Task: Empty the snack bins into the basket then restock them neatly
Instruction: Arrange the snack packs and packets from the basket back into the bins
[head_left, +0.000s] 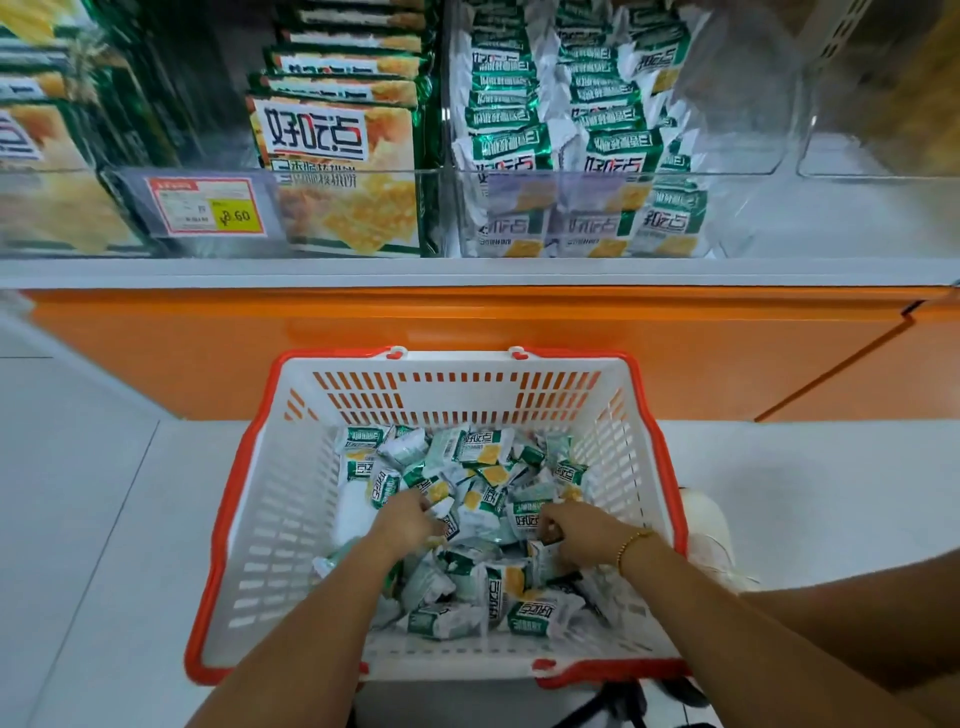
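Observation:
A white basket with an orange rim (244, 499) stands on the floor below the shelf and holds several small green-and-white snack packets (483, 452). Both my hands reach down into the pile. My left hand (408, 519) has its fingers curled into the packets at the middle of the basket. My right hand (576, 530), with a gold bracelet on the wrist, curls its fingers round a packet beside it. On the shelf above, a clear snack bin (727, 208) holds rows of the same packets standing upright on its left side, while its right part is bare.
A bin (431, 213) of large green cracker bags with a red and yellow price tag (208, 208) sits left of the snack bin. Another clear bin (878, 161) stands at the far right. An orange panel (519, 332) runs under the shelf. A white shoe (709, 535) rests right of the basket.

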